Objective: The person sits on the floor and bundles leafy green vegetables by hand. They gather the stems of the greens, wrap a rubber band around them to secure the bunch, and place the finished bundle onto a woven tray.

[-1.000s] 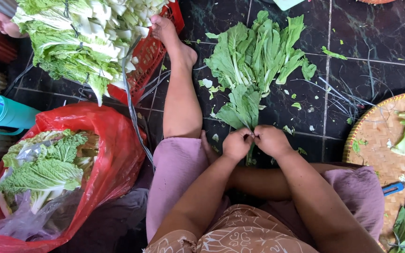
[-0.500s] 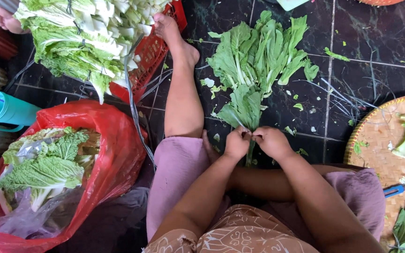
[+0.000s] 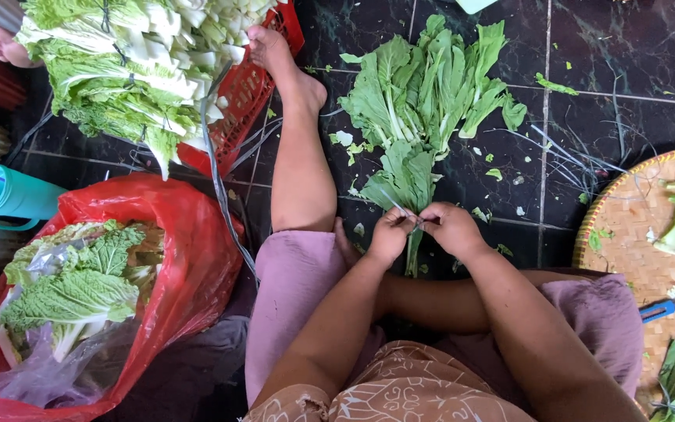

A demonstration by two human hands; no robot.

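Both hands' grips, left hand [image 3: 390,234] and right hand [image 3: 451,228], pinch shut around the greens bunch [image 3: 423,117] stems.

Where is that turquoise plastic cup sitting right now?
The turquoise plastic cup lies at the far left edge of the head view, just above the red plastic bag of leafy cabbage.

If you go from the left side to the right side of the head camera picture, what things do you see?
Teal cup → red bag of cabbage → left hand → right hand, both pinching the stems of a bunch of leafy greens → round woven tray at the right edge.
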